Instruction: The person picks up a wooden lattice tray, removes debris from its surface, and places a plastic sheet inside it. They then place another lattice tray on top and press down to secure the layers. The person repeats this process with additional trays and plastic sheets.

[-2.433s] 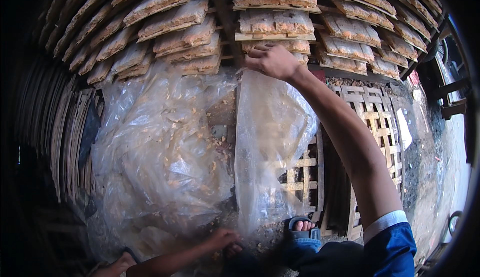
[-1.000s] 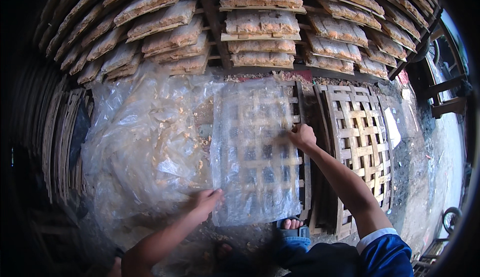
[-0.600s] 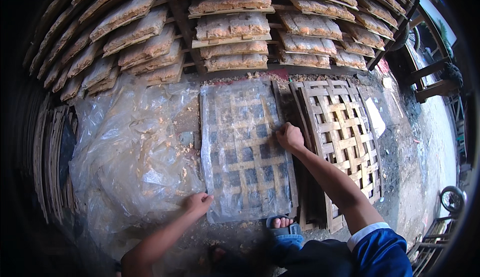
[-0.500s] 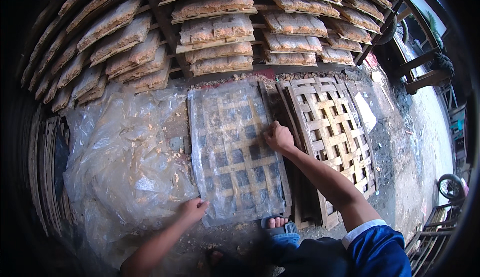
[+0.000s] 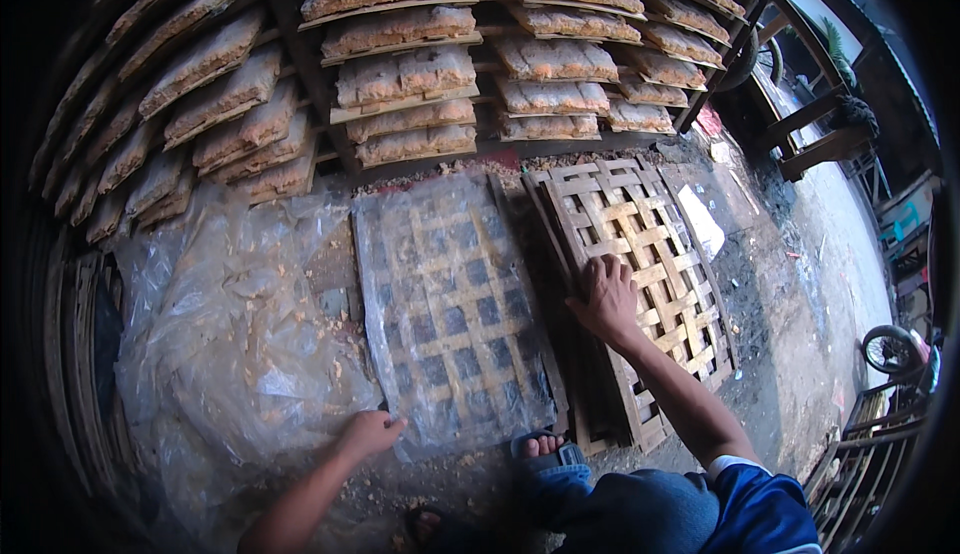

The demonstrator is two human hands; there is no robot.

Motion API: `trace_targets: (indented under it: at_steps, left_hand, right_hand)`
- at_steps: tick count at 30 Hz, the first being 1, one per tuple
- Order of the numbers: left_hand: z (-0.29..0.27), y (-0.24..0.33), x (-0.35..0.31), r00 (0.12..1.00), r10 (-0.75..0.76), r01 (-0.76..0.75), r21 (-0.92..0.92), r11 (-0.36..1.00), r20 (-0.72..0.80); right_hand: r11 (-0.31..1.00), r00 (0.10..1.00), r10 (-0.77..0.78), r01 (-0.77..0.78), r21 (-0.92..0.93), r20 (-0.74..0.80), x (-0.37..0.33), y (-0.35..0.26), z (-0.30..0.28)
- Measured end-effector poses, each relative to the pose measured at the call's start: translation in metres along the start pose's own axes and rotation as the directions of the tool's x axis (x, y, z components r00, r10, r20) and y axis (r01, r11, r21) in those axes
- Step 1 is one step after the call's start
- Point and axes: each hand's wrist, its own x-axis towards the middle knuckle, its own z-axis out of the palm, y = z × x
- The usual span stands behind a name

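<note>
A clear plastic sheet (image 5: 455, 299) lies spread over a woven bamboo tray in the middle, the lattice showing through it. At the sheet's near left corner, my left hand (image 5: 372, 434) has its fingers closed on the plastic edge. To the right stands a stack of woven bamboo trays with wooden frames, the top tray (image 5: 655, 216) uncovered. Over this tray's left side is my right hand (image 5: 610, 304), thumb apart from the bent fingers. The fingertips reach the frame and slats; whether they press on them is hard to tell.
Crumpled plastic sheeting (image 5: 240, 354) covers the floor at left, with crumbs scattered on it. Behind, a rack holds boards of thick orange-white slabs (image 5: 405, 79). Upright wooden frames (image 5: 75, 344) line the far left. My sandalled foot (image 5: 545, 446) is close to the covered tray.
My right hand has left the covered tray's right edge and moved right onto the stack, its fingers opening. My left hand stays at the sheet's corner. The view has shifted slightly.
</note>
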Motion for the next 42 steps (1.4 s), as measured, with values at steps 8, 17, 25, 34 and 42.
trace_targets:
  at_steps: [8, 17, 25, 34, 42]
  left_hand:
    - [0.007, -0.009, -0.009, 0.997, 0.005, -0.008, 0.039, 0.999, 0.072]
    - [-0.005, 0.000, -0.013, 0.982, 0.031, -0.035, 0.018, 0.999, 0.186]
    - [-0.001, -0.003, -0.005, 0.958, 0.134, -0.152, 0.050, 0.987, 0.254]
    - [-0.026, 0.008, -0.012, 0.838, -0.058, -0.203, 0.409, 0.890, 0.543]
    - [-0.084, 0.046, -0.010, 0.970, 0.128, -0.086, -0.204, 0.975, 0.205]
  right_hand:
    - [0.991, 0.998, 0.061, -0.056, 0.120, -0.035, -0.002, 0.016, -0.001]
    - [0.989, 0.967, 0.146, -0.149, 0.000, -0.206, 0.019, 0.075, -0.249]
    - [0.964, 0.785, 0.108, -0.232, -0.127, -0.610, 0.021, 0.297, -0.339]
    - [0.943, 0.676, -0.120, -0.151, -0.296, -0.727, -0.007, 0.173, -0.395]
    - [0.842, 0.780, 0.014, 0.329, 0.429, -0.626, 0.009, 0.064, -0.439]
